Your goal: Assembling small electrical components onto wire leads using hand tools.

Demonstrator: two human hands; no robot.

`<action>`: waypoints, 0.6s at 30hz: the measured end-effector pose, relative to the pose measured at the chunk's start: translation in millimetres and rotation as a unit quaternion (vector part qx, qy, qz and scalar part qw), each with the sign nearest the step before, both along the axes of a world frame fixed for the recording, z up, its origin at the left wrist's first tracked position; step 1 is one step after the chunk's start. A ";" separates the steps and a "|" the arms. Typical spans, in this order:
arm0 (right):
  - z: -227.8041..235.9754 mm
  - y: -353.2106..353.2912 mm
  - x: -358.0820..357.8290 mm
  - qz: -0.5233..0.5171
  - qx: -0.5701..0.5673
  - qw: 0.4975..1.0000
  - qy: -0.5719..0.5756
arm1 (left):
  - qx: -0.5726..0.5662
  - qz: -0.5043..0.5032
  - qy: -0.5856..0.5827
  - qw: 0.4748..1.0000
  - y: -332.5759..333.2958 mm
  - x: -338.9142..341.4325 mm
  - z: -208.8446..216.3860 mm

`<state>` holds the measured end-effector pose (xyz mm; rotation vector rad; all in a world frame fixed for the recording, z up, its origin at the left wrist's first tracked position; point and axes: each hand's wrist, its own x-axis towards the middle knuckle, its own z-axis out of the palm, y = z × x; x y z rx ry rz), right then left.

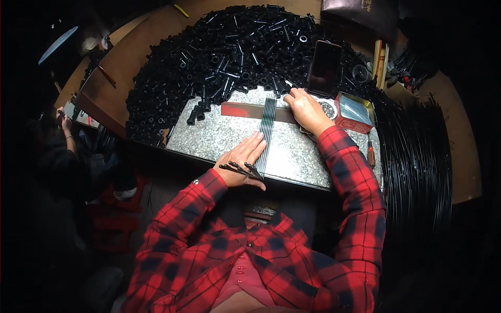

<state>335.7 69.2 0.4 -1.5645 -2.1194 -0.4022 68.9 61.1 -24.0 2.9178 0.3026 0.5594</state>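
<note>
Far left: large heap of loose black fittings (172,78), apparently unworked. Next: left hand (240,155) open, flattened, fingers nearly straight, thumb apart, against thin rods (267,125); knobbed black ends (242,169) over its back. Row on stone slab (209,135), across brown-red bar (242,109); judged aligned, far ends apparently bare. Right hand (310,112) half-curled near far ends; grip indiscernible. Far right: long black rods (417,172), seemingly still unhandled stock.

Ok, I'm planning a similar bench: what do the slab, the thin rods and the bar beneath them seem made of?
Slab: probably polished stone, given its grey speckle and glare.
Thin rods: likely smooth metal, with bright highlights along straight lengths.
Bar: wood or metal, I can't tell; patchy, matte red and brown.
</note>
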 end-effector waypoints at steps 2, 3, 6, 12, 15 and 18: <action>1.9 0.5 -2.8 0.004 0.004 1.000 -0.003 | -0.002 0.001 -0.001 1.000 0.3 0.8 -0.7; 2.5 1.0 -4.0 0.006 0.006 1.000 -0.005 | -0.004 0.003 -0.002 1.000 0.2 1.1 -0.9; 1.8 5.4 -8.5 0.025 0.012 1.000 0.013 | -0.017 0.015 0.003 1.000 -2.3 0.6 -0.2; 14.8 -10.3 11.9 0.005 0.054 0.998 0.040 | 0.002 0.018 0.025 1.000 -0.8 -0.8 0.0; 39.1 -34.6 49.2 -0.092 0.088 0.992 -0.021 | -0.010 0.001 -0.026 1.000 -0.2 -0.9 -6.9; 42.7 -51.2 97.8 -0.191 0.033 0.975 -0.105 | -0.002 0.016 -0.014 1.000 -0.6 -7.6 -3.7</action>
